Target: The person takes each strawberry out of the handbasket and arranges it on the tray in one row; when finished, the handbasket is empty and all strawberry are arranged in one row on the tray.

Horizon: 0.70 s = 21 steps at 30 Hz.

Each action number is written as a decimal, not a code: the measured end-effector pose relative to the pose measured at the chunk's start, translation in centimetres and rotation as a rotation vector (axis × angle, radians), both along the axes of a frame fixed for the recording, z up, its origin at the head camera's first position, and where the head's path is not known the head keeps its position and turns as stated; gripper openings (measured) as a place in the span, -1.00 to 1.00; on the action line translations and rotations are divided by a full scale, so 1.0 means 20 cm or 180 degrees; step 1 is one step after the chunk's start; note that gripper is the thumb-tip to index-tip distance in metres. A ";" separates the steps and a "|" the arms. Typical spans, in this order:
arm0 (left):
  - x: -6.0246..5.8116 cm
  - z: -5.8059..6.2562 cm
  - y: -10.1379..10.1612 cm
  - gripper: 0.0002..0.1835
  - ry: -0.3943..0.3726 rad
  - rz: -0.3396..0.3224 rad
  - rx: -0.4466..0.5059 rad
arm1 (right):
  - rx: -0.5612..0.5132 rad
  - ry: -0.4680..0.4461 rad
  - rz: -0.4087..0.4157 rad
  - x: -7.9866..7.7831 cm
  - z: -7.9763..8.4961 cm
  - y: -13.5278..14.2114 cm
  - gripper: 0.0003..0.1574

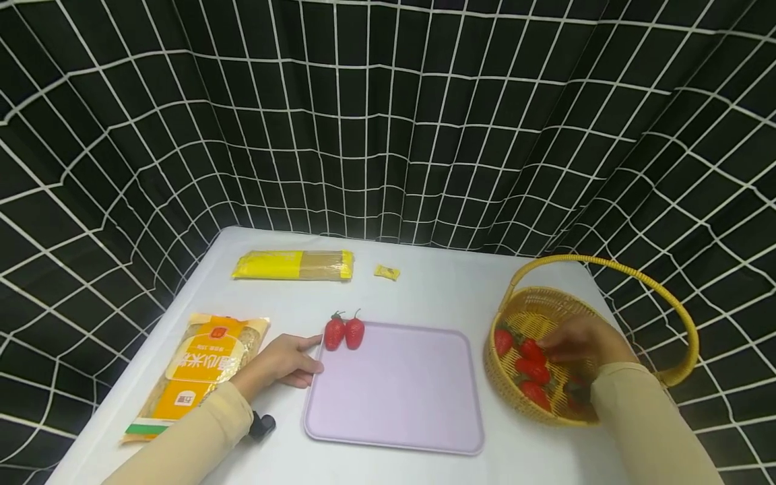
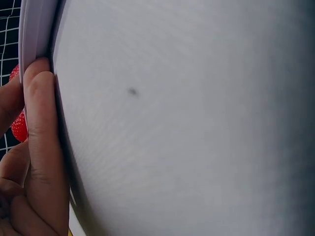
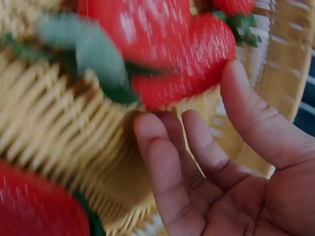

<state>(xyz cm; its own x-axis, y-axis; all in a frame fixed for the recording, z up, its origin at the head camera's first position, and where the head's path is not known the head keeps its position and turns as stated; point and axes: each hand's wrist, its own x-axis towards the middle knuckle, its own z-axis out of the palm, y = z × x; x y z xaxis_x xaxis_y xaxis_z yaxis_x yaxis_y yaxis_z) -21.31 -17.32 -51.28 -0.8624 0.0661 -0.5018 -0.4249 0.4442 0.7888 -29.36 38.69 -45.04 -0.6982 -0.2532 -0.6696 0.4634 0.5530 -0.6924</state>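
In the head view, my left hand is at the left rim of a pale purple tray. The left wrist view has that rim between its thumb and fingers. Two red strawberries lie side by side in the tray's far left corner. On the right, my right hand reaches into a yellow wicker basket holding several strawberries. Close up, its parted thumb and fingers reach a strawberry with green leaves; blur hides whether they touch it. No grasp is visible.
An orange, partly clear food bag lies left of the tray. Behind are a yellow pack of noodle-like sticks and a small yellow packet. The basket's tall handle arches beside the right arm. Black gridded cloth hangs behind the table.
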 end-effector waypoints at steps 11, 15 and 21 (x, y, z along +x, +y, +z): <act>0.01 0.01 0.01 -0.17 -0.0013 -0.0008 -0.0044 | 0.0000 -0.0011 0.0443 -0.06 -0.02 -0.12 -0.80; 0.01 0.00 0.00 -0.18 -0.0012 0.0001 -0.0030 | 0.0071 -0.0014 0.0387 -0.06 -0.03 -0.13 -0.73; 0.01 0.00 0.00 -0.17 -0.0003 0.0000 -0.0015 | 0.0170 0.0201 0.0420 -0.05 -0.02 -0.13 -0.61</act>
<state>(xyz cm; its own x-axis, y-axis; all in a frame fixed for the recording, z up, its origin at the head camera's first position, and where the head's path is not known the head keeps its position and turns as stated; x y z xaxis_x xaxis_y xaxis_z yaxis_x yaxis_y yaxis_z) -21.19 -17.32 -51.24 -0.8620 0.0638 -0.5029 -0.4255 0.4479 0.7863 -30.41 36.13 -45.52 -0.7023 -0.3108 -0.6404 0.3408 0.6430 -0.6858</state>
